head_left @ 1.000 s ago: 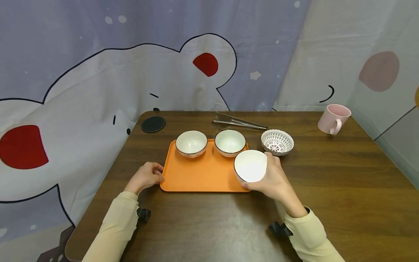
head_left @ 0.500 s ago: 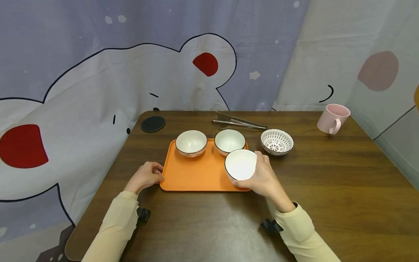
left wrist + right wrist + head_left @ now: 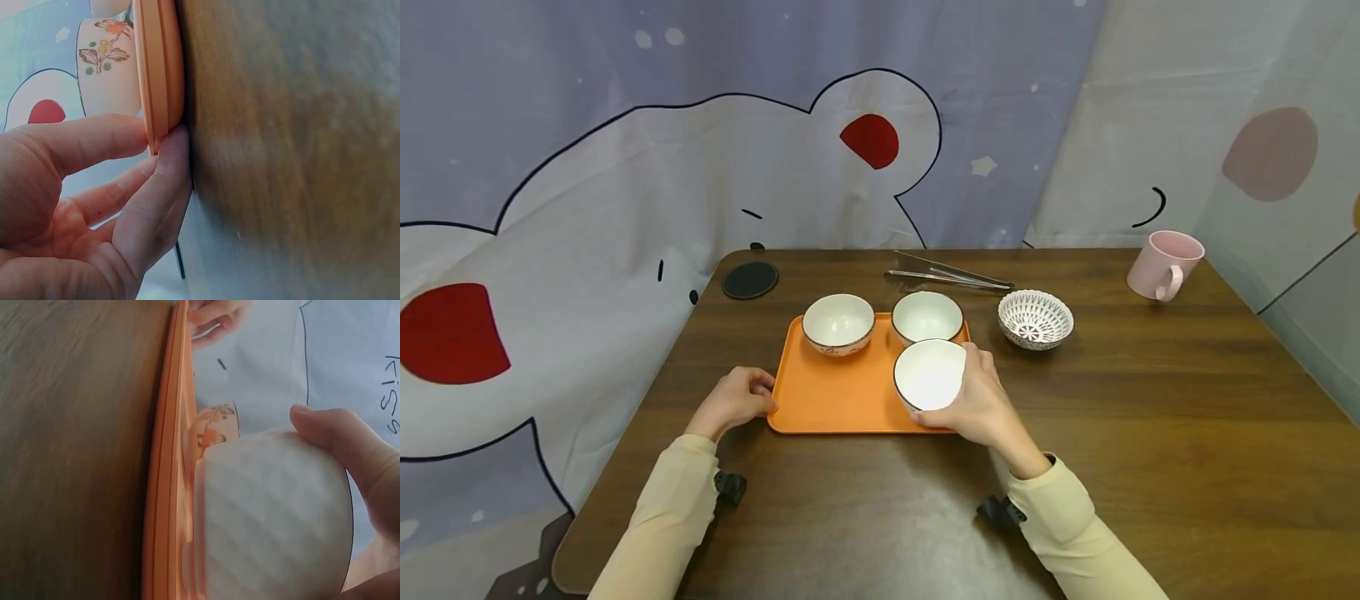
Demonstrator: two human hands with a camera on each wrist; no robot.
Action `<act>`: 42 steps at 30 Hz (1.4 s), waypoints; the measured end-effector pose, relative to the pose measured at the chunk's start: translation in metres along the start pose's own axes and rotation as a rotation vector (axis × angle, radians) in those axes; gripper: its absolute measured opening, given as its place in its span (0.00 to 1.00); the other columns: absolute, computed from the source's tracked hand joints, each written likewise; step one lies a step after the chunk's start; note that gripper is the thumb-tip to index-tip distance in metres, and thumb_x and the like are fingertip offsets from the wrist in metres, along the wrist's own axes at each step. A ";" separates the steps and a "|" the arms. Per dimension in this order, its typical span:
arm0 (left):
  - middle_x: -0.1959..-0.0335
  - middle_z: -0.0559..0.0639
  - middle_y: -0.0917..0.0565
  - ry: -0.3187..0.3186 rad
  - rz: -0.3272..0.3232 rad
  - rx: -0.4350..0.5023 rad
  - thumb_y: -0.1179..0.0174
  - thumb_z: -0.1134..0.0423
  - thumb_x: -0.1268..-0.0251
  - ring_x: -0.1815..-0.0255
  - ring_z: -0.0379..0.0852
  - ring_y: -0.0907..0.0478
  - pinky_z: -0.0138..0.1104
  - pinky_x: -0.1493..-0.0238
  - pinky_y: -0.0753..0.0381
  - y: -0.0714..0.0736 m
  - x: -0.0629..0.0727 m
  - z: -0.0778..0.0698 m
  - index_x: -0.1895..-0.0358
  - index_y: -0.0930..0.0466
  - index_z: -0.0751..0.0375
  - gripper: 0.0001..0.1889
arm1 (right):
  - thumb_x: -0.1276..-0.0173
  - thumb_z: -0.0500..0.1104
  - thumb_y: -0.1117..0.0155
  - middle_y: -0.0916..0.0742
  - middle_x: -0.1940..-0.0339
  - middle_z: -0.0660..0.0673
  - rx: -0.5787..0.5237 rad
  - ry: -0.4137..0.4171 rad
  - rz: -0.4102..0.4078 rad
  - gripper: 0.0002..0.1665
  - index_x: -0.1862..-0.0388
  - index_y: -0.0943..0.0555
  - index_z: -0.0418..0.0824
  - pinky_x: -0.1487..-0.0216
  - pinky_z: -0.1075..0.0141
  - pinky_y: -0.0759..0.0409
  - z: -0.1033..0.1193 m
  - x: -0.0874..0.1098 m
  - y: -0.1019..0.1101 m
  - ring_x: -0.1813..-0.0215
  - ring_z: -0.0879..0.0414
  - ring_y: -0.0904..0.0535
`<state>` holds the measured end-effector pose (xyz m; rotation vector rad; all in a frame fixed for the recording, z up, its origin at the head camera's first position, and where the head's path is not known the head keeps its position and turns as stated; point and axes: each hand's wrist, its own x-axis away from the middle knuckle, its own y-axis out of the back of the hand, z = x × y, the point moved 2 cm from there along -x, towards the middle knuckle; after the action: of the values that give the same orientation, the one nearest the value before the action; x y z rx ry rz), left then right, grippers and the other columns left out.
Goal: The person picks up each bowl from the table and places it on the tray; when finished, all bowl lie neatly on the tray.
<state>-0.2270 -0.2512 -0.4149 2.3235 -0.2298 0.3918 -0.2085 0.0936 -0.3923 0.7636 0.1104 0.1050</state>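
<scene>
An orange tray (image 3: pixel 835 400) lies on the table. My left hand (image 3: pixel 733 402) pinches its left edge, with fingers above and below the rim in the left wrist view. A white bowl (image 3: pixel 927 371) with a dark rim is gripped by my right hand (image 3: pixel 979 404), thumb at the near side and fingers at the right. Seen from the right wrist, this bowl's quilted wall (image 3: pixel 275 512) tapers to a foot close over the tray. Two flower-painted bowls stand along the tray's far side: a left bowl (image 3: pixel 838 325) and a right bowl (image 3: pixel 927 317), directly behind the held one.
Right of the tray stands a small black-and-white patterned bowl (image 3: pixel 1036 320). Metal tongs (image 3: pixel 951 275) lie behind the tray, and a black round coaster (image 3: pixel 750 280) is at the back left. A pink mug (image 3: pixel 1165 267) stands near the back right edge.
My right hand has carried the white bowl leftward over the tray, from its right edge further in. The left hand has stayed at the tray's left edge.
</scene>
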 end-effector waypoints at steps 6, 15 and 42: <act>0.62 0.58 0.19 0.012 -0.002 -0.006 0.37 0.68 0.42 0.64 0.47 0.21 0.37 0.59 0.20 -0.002 -0.003 0.001 0.44 0.26 0.73 0.22 | 0.68 0.54 0.15 0.30 0.42 0.34 -0.024 0.008 -0.003 0.62 0.36 0.37 0.33 0.42 0.46 0.25 0.009 -0.002 -0.005 0.43 0.39 0.28; 0.63 0.59 0.20 0.008 -0.007 0.004 0.37 0.69 0.42 0.65 0.47 0.21 0.36 0.60 0.20 0.000 -0.005 0.003 0.44 0.26 0.74 0.22 | 0.68 0.54 0.15 0.32 0.38 0.34 -0.045 0.003 0.014 0.68 0.32 0.42 0.33 0.41 0.47 0.24 0.019 -0.010 -0.020 0.41 0.37 0.28; 0.63 0.59 0.19 0.010 -0.005 0.015 0.37 0.69 0.42 0.65 0.47 0.21 0.37 0.58 0.19 0.000 -0.001 0.002 0.45 0.25 0.74 0.21 | 0.68 0.52 0.13 0.32 0.38 0.33 -0.067 0.000 0.050 0.71 0.28 0.44 0.34 0.39 0.48 0.26 0.049 -0.020 -0.057 0.37 0.37 0.32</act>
<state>-0.2270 -0.2525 -0.4170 2.3359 -0.2166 0.4032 -0.2184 0.0165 -0.3956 0.6996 0.0874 0.1556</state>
